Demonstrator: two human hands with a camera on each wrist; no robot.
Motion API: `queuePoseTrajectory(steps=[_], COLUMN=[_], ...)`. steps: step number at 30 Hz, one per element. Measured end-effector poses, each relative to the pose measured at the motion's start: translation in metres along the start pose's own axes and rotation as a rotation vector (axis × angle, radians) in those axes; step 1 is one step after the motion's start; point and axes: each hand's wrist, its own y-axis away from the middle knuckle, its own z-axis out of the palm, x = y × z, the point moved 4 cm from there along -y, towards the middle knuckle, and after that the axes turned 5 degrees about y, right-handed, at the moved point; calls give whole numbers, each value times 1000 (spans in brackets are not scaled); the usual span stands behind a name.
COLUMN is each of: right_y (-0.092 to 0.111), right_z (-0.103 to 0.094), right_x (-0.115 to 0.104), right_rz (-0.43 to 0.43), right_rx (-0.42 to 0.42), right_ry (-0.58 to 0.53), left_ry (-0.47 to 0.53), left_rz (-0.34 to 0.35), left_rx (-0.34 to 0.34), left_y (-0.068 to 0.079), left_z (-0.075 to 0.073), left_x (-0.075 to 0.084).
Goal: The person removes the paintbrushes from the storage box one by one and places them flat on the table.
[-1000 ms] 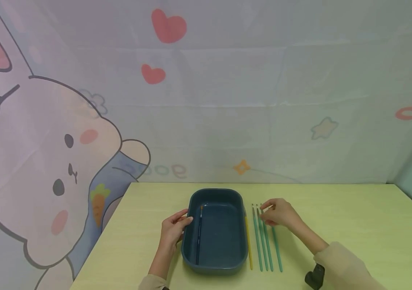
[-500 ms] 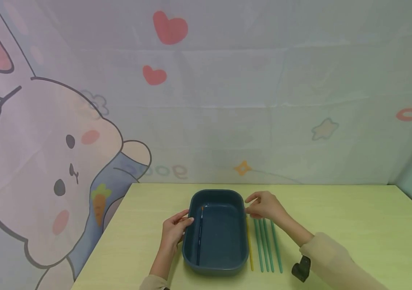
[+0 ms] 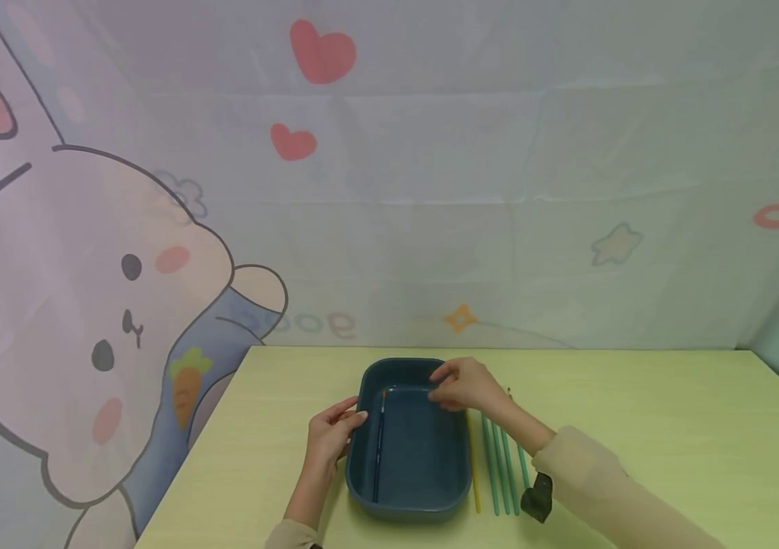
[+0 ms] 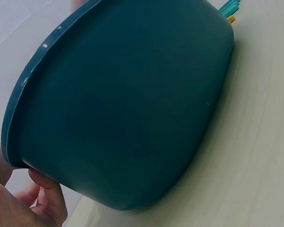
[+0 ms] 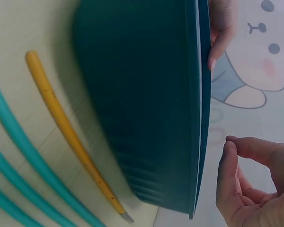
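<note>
A deep blue-green rectangular basin (image 3: 424, 457) stands on the table. My left hand (image 3: 331, 436) grips its left rim, thumb over the edge and fingers against the outer wall. Inside, along the left side, lies a dark-handled paintbrush (image 3: 379, 450) with an orange tip. My right hand (image 3: 468, 383) is over the basin's far right corner, fingers bent with nothing visible between them; a gap shows between its fingertips in the head view. A yellow paintbrush (image 5: 71, 132) lies beside the basin's right wall. Several green paintbrushes (image 3: 497, 473) lie farther right, partly hidden by my right arm.
The pale yellow-green table (image 3: 671, 427) reaches back to a hanging cloth (image 3: 431, 252) printed with a rabbit and hearts. A black wrist camera (image 3: 537, 499) hangs under my right sleeve, overlapping the green brushes in the head view.
My right hand has moved left from above the green paintbrushes, past the yellow one, to over the basin's right rim. My left hand, the basin and the brushes have stayed in place.
</note>
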Motion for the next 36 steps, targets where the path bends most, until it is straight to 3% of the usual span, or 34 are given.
queuePoseTrajectory(steps=[13,36], right_y=[-13,-21], right_z=[31,82], right_x=[-9,-7], right_rz=[67,120], right_rx=[-51,-67], right_ry=[-97,-57], left_ry=[5,27], left_rz=[-3,-10], left_rx=[2,-15], left_y=[-2,-2], left_z=[-2,-1], left_x=[-2,-2])
